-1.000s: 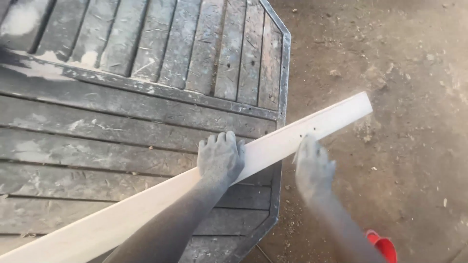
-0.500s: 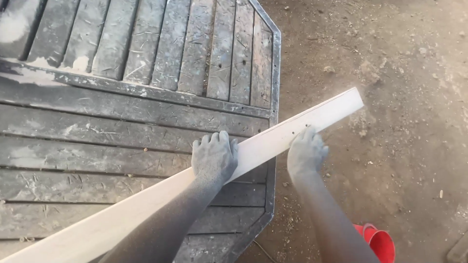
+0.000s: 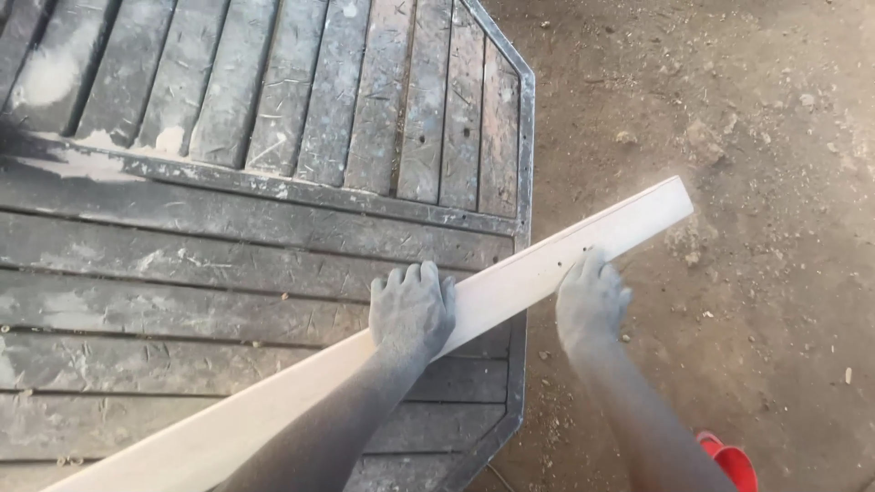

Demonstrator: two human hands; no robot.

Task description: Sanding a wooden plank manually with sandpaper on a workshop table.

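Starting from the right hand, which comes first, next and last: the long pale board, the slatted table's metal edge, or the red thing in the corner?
From the right hand:
1. Pale board, under its fingertips, touching.
2. Slatted table's metal edge, just to its left.
3. Red thing, bottom corner, down by the forearm, farthest.

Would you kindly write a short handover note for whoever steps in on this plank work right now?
Left hand: palm down, pressing the pale plank onto the slatted table.
Right hand: resting on the plank's overhanging part, past the table edge.
Plank: lies diagonally, far end out over the dirt ground.
Done: plank placed and steadied.
Left: no cut or mark visible yet.
Red object sits low at right.
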